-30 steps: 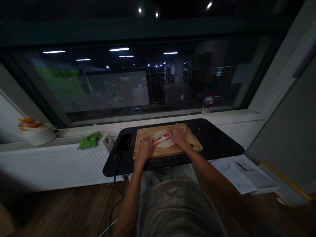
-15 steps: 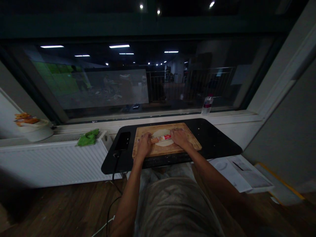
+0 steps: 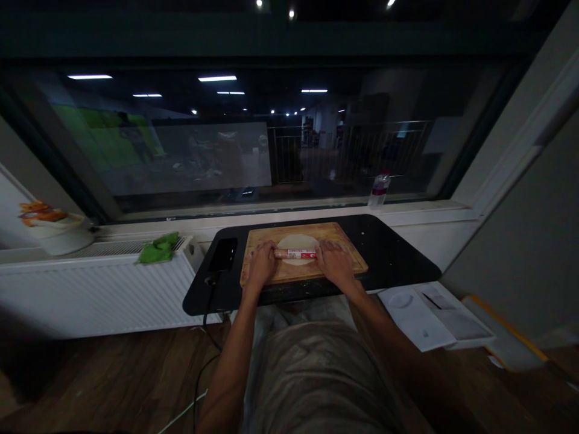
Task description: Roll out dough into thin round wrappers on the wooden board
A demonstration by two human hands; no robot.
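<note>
A round, flat sheet of dough (image 3: 297,242) lies on a wooden cutting board (image 3: 289,277). Across it runs a rolling pin (image 3: 296,254) with a red and white printed label around its middle. My left hand (image 3: 263,263) is closed over the pin's left end, and my right hand (image 3: 333,261) over its right end. Both palms face down, and the pin's ends are hidden beneath the fingers. The pin sits nearly level from left to right, touching the dough.
The board rests on a black table (image 3: 393,253). A phone (image 3: 223,254) with a cable lies left of it. Behind, a plastic bottle (image 3: 379,190) stands on the windowsill. A green cloth (image 3: 158,248) and a white pot (image 3: 67,235) sit by the radiator (image 3: 113,295). A white box (image 3: 434,313) is below right.
The rolling pin has swung from a slant, right end farther away, to nearly level. My right hand has come slightly nearer to me. The whole view has shifted a little.
</note>
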